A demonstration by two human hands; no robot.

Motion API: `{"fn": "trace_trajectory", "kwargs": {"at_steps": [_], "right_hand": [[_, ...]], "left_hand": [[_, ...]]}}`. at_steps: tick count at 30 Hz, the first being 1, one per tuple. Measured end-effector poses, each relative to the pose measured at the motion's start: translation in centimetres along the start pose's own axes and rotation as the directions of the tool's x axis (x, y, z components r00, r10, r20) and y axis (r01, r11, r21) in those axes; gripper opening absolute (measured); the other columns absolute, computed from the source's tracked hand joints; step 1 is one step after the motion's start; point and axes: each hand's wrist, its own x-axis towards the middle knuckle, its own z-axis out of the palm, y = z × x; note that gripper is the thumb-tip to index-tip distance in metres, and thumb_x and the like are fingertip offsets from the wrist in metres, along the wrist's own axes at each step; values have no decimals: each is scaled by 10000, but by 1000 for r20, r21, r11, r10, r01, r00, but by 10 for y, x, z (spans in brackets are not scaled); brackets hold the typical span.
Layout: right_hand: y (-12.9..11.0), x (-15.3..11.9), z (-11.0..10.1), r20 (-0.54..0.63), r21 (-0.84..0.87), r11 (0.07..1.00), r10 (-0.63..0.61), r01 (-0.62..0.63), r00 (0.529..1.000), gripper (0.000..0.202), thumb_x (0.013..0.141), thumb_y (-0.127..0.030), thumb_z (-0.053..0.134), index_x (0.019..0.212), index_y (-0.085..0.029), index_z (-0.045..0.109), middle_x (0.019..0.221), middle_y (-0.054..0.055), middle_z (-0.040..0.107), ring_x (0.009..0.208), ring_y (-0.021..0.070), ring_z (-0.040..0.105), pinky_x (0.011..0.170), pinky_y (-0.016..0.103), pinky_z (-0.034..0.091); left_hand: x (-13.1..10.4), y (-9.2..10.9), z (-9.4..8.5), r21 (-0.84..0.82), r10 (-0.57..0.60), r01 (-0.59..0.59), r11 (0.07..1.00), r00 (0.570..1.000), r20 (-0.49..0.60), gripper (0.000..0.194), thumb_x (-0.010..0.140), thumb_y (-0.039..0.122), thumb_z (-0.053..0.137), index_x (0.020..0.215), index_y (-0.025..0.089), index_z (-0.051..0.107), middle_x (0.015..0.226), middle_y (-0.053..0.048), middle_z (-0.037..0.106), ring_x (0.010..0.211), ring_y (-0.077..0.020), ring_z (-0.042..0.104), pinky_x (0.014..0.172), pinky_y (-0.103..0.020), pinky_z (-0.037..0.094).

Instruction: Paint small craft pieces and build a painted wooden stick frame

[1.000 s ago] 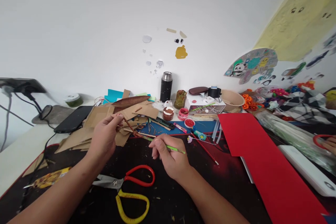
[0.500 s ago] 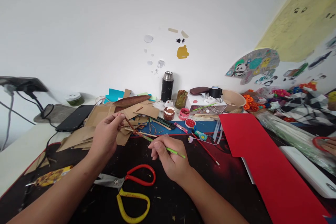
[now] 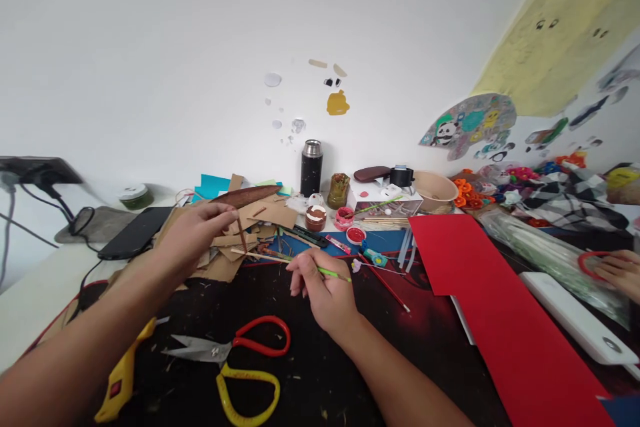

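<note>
My left hand (image 3: 213, 221) is closed, pinching the top of a thin brown stick (image 3: 243, 235) that hangs downward. In my right hand (image 3: 320, 280) is a slim green paintbrush (image 3: 334, 274), gripped like a pen. Its bristle end points left toward the stick; whether they touch I cannot tell. Scissors with red and yellow handles (image 3: 223, 352) lie partly spread on the dark mat below both hands. A yellow tool (image 3: 121, 370) with a red patch is partly hidden under my left forearm. Beyond my right hand stand a jar of brown paint (image 3: 315, 219) and a small pot of red paint (image 3: 345, 216).
Cardboard scraps (image 3: 225, 267) and twigs pile up behind my left hand. A black flask (image 3: 311, 170) stands by the wall. Red card (image 3: 500, 300) covers the right side, beside a white bar-shaped device (image 3: 570, 317). At far right, another person's hand (image 3: 620, 272) touches a red loop handle.
My left hand has risen slightly and the stick now hangs more upright. The paintbrush stays in my right hand. The view has shifted a little, and more of the yellow tool's body shows.
</note>
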Motion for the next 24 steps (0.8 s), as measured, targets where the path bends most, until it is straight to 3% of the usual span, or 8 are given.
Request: {"fn": "trace_trajectory", "kwargs": {"at_steps": [1, 3, 4, 9, 13, 16, 19, 24], "right_hand": [[0, 1, -1, -20, 13, 1000, 13, -13, 1000, 538, 1101, -641, 531, 880, -200, 744, 604, -4, 647, 508, 131, 613, 506, 235, 498], [1, 5, -4, -67, 36, 999, 35, -33, 997, 554, 1082, -671, 547, 873, -194, 735, 592, -5, 641, 496, 130, 610, 480, 225, 476], [1, 7, -6, -95, 44, 998, 45, -41, 994, 559, 1073, -684, 555, 871, -193, 731, 589, -4, 642, 492, 130, 611, 469, 222, 464], [0, 19, -19, -227, 98, 994, 78, -57, 971, 576, 1029, -731, 596, 852, -195, 711, 582, -2, 651, 492, 135, 631, 454, 216, 440], [-1, 23, -23, -267, 150, 987, 99, -60, 959, 586, 1013, -744, 613, 856, -188, 709, 578, -9, 645, 473, 128, 625, 448, 211, 428], [-1, 23, -23, -258, 152, 987, 95, -57, 961, 592, 1015, -747, 607, 855, -186, 709, 577, -12, 637, 476, 124, 620, 450, 209, 418], [0, 23, -23, -262, 149, 987, 95, -57, 960, 590, 1025, -741, 592, 862, -188, 712, 578, -12, 636, 484, 123, 615, 458, 210, 418], [-1, 23, -24, -257, 153, 985, 111, -73, 960, 586, 1023, -742, 591, 861, -191, 704, 574, -15, 631, 481, 122, 611, 458, 210, 417]], "left_hand": [[11, 5, 1, 193, 52, -69, 979, 994, 91, 371, 683, 622, 777, 721, 253, 759, 666, -37, 686, 649, -250, 598, 627, -338, 419], [35, 13, 8, 515, 97, -193, 835, 973, 208, 331, 743, 596, 698, 765, 273, 765, 713, -41, 719, 691, -269, 636, 652, -344, 421], [46, 15, 14, 565, 92, -210, 798, 969, 229, 290, 737, 559, 711, 755, 272, 755, 705, -46, 716, 682, -274, 637, 643, -348, 406], [90, 16, 46, 685, 55, -269, 678, 947, 318, 116, 668, 355, 752, 641, 255, 700, 713, -67, 711, 713, -287, 653, 683, -360, 405], [110, 11, 68, 755, -19, -325, 569, 913, 408, 187, 722, 325, 800, 616, 225, 681, 694, -79, 715, 851, -334, 714, 780, -384, 465], [121, 7, 83, 795, -85, -346, 499, 893, 442, 229, 886, 414, 805, 900, 189, 764, 959, -77, 779, 989, -301, 732, 895, -433, 554], [130, 4, 95, 811, -125, -362, 460, 878, 463, 371, 1014, 446, 735, 1275, 184, 708, 1294, -99, 731, 1119, -265, 721, 967, -490, 615], [141, -3, 107, 802, -124, -380, 460, 867, 482, 422, 1022, 411, 737, 1382, 201, 671, 1399, -115, 691, 1187, -290, 713, 978, -502, 632]]}}
